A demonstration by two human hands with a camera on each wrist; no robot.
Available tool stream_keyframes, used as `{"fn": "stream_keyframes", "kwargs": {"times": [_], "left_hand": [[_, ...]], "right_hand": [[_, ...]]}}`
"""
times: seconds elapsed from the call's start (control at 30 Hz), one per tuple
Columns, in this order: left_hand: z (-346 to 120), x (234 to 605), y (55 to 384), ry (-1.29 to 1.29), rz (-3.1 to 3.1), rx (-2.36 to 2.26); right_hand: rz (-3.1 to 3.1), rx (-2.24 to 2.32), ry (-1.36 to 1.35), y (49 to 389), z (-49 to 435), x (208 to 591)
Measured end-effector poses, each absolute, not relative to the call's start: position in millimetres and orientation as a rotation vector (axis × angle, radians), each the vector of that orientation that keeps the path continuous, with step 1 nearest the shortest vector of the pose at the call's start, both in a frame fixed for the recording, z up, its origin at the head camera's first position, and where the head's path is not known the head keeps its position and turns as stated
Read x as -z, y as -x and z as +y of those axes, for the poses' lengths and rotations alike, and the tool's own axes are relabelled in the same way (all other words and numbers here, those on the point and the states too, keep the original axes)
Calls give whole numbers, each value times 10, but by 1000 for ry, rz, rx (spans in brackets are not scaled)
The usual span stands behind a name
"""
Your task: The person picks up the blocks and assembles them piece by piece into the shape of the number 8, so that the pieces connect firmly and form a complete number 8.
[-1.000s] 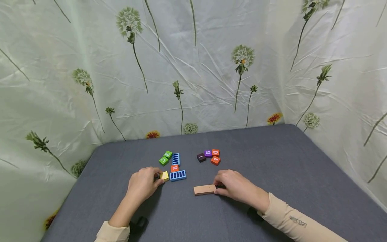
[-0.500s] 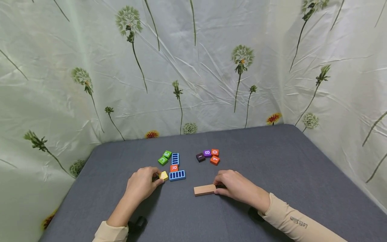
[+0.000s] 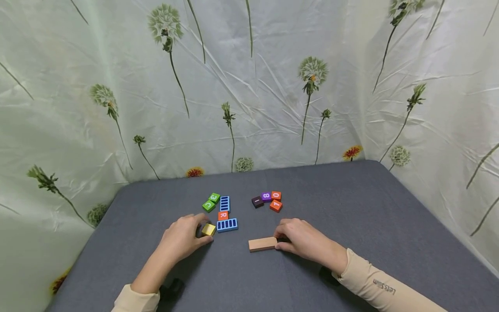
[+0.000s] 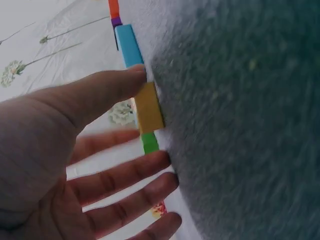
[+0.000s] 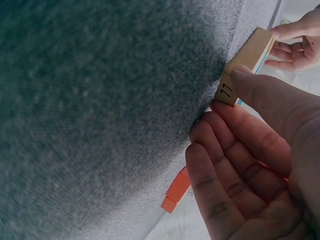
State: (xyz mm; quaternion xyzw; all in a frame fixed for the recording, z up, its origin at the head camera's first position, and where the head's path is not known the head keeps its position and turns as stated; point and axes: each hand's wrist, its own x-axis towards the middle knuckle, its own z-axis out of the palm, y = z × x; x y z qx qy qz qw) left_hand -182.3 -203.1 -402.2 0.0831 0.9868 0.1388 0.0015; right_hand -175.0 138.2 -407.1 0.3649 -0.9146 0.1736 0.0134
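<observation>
My left hand [image 3: 181, 238] is around a small yellow block [image 3: 208, 229] on the grey table, its thumb and fingers spread. In the left wrist view the thumb lies by one end of the yellow block [image 4: 150, 107], and the fingers are extended and apart. Just right of it are a blue tile with dark bars [image 3: 227, 225] and an orange R tile [image 3: 223, 215]. My right hand [image 3: 300, 238] pinches the right end of a long plain wooden block [image 3: 262, 244] between thumb and index finger. The right wrist view shows "77" on this wooden block's end [image 5: 226, 91].
Farther back on the left are two green tiles [image 3: 208, 206] and another blue barred tile [image 3: 225, 203]. A dark tile [image 3: 257, 202], a purple 8 tile [image 3: 266, 197] and two orange tiles [image 3: 276, 206] form a group right of them. A flower-printed curtain [image 3: 265, 86] surrounds the table [image 3: 351, 208].
My left thumb and index finger have parted from their pinch on the yellow block, which has turned slightly. The right hand keeps its hold on the wooden block, nearly still.
</observation>
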Motion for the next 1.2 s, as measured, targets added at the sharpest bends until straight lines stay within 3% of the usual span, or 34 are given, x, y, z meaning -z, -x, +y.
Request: {"fn": "stream_keyframes", "kwargs": {"times": [0.43,1.2], "left_hand": [[-2055,3961,1771,-351,3078,-432],[-1621,4026,1757,-617,3013,-593]], "right_hand": [[-2889,-520,-1115,1756,1369,4038],[-2860,-522,-1120,1747,1380,4054]]}}
